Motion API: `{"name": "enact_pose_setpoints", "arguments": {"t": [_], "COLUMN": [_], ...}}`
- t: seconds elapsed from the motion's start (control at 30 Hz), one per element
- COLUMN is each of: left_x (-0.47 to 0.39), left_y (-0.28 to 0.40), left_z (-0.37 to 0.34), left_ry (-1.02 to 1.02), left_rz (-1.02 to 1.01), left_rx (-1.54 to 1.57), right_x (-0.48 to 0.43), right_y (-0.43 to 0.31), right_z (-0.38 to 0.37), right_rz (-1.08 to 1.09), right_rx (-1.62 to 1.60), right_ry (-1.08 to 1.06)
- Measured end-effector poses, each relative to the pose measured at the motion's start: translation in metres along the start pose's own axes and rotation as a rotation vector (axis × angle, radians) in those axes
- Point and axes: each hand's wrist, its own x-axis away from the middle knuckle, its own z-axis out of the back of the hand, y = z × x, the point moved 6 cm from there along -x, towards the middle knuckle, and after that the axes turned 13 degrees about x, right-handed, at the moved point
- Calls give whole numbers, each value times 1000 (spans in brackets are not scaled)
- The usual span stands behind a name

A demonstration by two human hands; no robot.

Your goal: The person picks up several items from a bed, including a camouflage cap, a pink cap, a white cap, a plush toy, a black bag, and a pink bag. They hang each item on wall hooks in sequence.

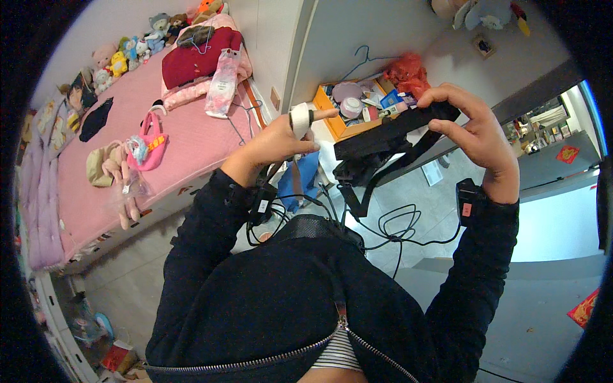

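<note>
My right hand (479,131) pinches one end of a black fabric article (373,136) between thumb and fingers. The article is long and flat, and a black strap (400,167) loops below it. My left hand (282,139) is to the left of it, with the index finger stretched out and the thumb apart. A white band (300,119) goes around that index finger. Its other fingers are hidden, so whether they grip anything is unclear. Black cabled devices sit at my left wrist (263,203) and right wrist (467,203).
Beyond my hands stands an orange box (352,129) of jars and tubes, beside a red plastic bag (407,74) and a blue hanger (366,60). At left is a pink bed (182,129) with plush toys, clothes and a pink bag (148,151). Black cables (397,230) hang before me.
</note>
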Motion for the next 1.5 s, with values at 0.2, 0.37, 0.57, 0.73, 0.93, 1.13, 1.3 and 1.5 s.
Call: {"name": "enact_pose_setpoints", "arguments": {"t": [0.2,0.37,0.57,0.73,0.93,1.13,1.3,1.5], "left_x": [-21,-26,-22,-15,-11,-18,3,20], "left_y": [8,9,-3,-11,-33,-41,-65,-86], "left_z": [-15,-30,-36,-38,-21,22,87,120], "left_ry": [-60,-240,-321,-363,-232,204,638,811], "left_rz": [-100,-184,-138,-145,-55,11,192,235], "left_rx": [-18,-11,308,211,-171,-287,-314,-335], "right_x": [-13,-23,-31,-25,-5,10,56,111], "right_y": [-20,-31,-29,-18,8,45,108,175], "right_z": [-12,-27,-28,-10,32,33,58,76], "right_rz": [186,251,197,188,-4,-273,-500,-748], "right_rx": [-47,-93,-81,-52,-137,-7,334,-4], "right_ry": [-145,-181,-65,5,216,113,213,128]}}
